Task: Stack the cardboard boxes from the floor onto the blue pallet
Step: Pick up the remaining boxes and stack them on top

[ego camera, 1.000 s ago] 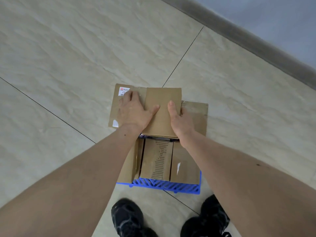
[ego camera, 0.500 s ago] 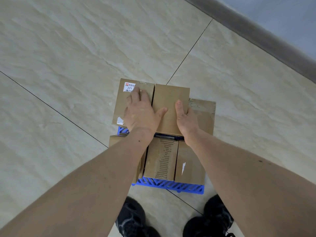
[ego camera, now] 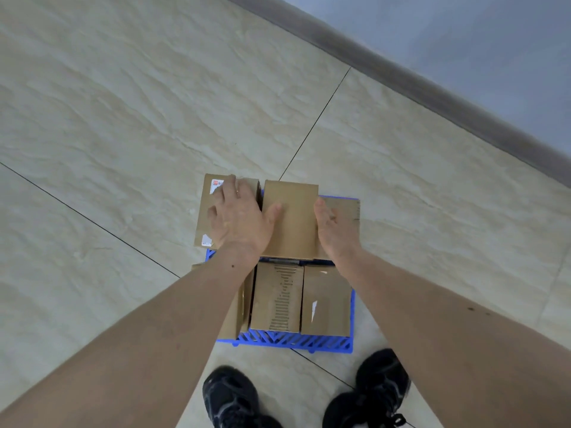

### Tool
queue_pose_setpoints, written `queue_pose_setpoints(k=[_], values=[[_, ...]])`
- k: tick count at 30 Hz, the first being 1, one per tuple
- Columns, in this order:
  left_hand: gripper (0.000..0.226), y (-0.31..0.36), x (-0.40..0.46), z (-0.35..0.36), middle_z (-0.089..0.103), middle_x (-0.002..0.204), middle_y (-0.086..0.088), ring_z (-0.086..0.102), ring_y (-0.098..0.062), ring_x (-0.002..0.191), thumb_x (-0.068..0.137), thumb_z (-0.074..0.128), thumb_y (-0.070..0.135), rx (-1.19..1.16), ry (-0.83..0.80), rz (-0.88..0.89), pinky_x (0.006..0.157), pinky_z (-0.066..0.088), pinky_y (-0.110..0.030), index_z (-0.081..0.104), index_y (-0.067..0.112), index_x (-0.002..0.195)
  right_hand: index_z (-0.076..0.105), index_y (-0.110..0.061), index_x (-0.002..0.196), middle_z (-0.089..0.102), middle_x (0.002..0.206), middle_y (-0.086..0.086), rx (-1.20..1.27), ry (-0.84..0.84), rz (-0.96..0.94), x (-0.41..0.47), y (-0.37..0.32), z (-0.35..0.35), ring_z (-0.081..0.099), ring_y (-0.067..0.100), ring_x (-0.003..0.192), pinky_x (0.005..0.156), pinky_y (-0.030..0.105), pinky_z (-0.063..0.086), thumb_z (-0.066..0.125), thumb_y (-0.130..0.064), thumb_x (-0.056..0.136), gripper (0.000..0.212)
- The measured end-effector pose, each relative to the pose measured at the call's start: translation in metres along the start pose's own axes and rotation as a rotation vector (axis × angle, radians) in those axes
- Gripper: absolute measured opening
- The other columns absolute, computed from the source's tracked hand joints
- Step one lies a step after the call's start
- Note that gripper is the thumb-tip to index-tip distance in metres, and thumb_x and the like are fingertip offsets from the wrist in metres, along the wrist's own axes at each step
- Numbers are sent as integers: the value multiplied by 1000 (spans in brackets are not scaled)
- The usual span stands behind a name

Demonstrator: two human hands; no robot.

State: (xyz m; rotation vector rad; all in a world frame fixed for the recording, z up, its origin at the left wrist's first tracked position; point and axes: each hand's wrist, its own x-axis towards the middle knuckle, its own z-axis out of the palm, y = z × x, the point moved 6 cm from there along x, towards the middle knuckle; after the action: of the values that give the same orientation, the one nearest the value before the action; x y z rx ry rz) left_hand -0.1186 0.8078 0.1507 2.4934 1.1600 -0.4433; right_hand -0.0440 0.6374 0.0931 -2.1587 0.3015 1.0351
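Compared with half a second earlier, the left hand had spread wider and slid further over the brown cardboard box with the red-and-white label, its fingers now partly covering that label, while more of the blue plastic lattice pallet showed behind the far boxes. The left hand lay flat and open, palm down on the labelled box, with its thumb reaching across onto the plain brown cardboard box in the middle. The right hand pressed, fingers loosely extended and not clenched, against the right edge of that middle box, resting over the lower brown box at the far right; whether it gripped anything could not be told for certain. The middle box sat between the two hands on the far half of the pallet. Six boxes could be counted on the pallet: three in the far row and three in the near row, namely a narrow box under the left forearm, a box with a torn corrugated strip and a box with a small white mark. Two black shoes stood on the pale tiled floor just before the pallet.
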Motion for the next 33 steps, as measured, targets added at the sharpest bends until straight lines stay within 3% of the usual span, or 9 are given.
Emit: queue_pose_setpoints(k=[4, 9, 15, 23, 33], values=[[69, 33, -10, -29, 18, 162, -2, 20, -27, 146, 97, 45, 58, 52, 16, 123, 116, 23, -44, 35, 12, 148, 52, -11, 138, 57, 136, 12, -20, 26, -16, -26, -11, -42, 51, 29, 127, 90, 29, 33, 40, -54, 103, 57], [61, 95, -26, -72, 29, 156, -3, 26, -26, 142, 99, 44, 55, 62, 16, 283, 114, 23, -44, 44, 14, 144, 45, -13, 144, 51, 143, 10, -102, 85, -99, -64, -31, -105, 49, 28, 129, 101, 37, 38, 42, -56, 100, 62], [55, 170, -70, -96, 36, 151, -1, 37, -25, 133, 100, 41, 54, 141, -31, 483, 103, 36, -42, 48, 17, 141, 47, -13, 144, 50, 144, 9, -87, 213, -143, -109, -23, -186, 52, 24, 128, 105, 37, 38, 51, -51, 99, 59], [55, 283, -149, -69, 42, 143, -2, 44, -25, 126, 100, 41, 54, 196, -68, 667, 98, 39, -41, 51, 15, 137, 52, -13, 139, 52, 140, 10, -10, 390, -92, -138, 52, -302, 54, 27, 126, 106, 38, 41, 52, -49, 99, 54], [54, 441, -288, 23, 45, 140, -2, 45, -24, 128, 100, 40, 55, 233, -157, 764, 101, 36, -41, 51, 18, 137, 47, -13, 143, 50, 143, 8, 50, 452, -7, -163, 213, -467, 53, 26, 128, 106, 42, 42, 52, -48, 99, 56]])
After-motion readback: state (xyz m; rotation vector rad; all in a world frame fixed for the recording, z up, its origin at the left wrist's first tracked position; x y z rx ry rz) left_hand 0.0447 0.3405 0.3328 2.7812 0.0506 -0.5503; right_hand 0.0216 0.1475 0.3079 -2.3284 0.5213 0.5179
